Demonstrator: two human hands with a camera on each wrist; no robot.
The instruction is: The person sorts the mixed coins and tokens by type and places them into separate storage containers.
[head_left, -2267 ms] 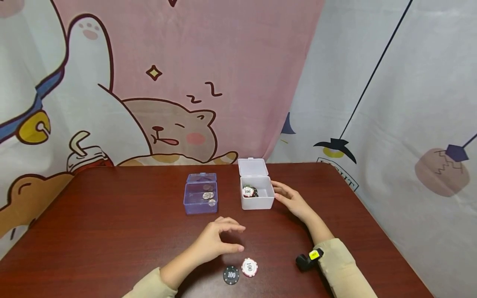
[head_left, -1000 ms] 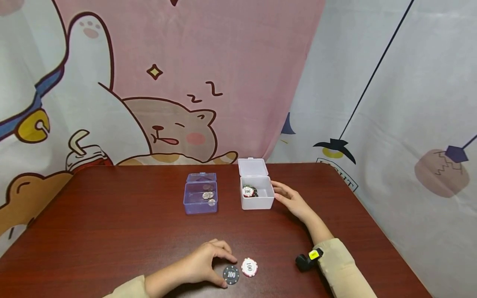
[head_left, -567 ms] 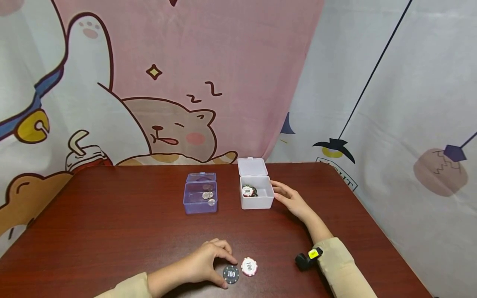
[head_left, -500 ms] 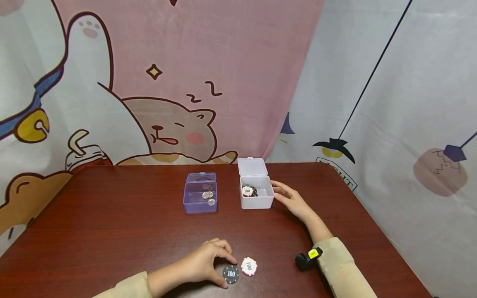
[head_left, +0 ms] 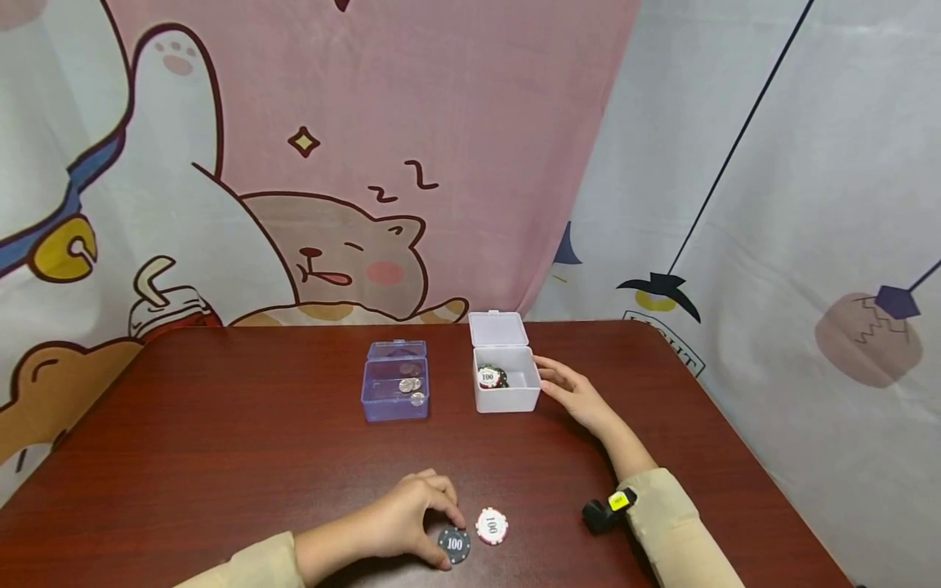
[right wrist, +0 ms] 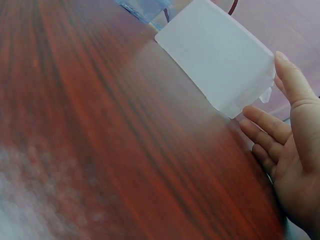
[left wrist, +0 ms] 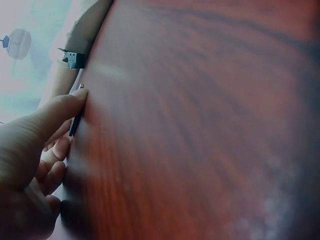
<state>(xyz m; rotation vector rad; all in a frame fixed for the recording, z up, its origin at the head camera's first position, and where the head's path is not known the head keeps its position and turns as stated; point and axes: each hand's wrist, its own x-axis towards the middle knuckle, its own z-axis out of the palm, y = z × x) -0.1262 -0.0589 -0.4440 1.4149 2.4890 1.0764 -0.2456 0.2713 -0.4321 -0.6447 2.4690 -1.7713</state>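
Between thumb and forefinger, my left hand pinches a black poker chip marked 100 by its rim, low on the table. In the left wrist view the chip shows as a thin dark edge by the thumb. A white poker chip marked 100 lies flat just to its right. Farther back stands a white plastic box, lid raised, with several poker chips in its left side. My right hand rests with extended fingers against the box's right side, the thumb at its near corner.
Left of the white box stands a translucent blue box, its lid raised, with several coins inside. Both boxes sit near the back of the dark red table. A patterned curtain hangs behind. A black wrist camera sits on the right forearm.
My left hand has come down and back from above the table to the black chip. The chip has just shifted slightly toward me and left. My right hand keeps its place at the white box.
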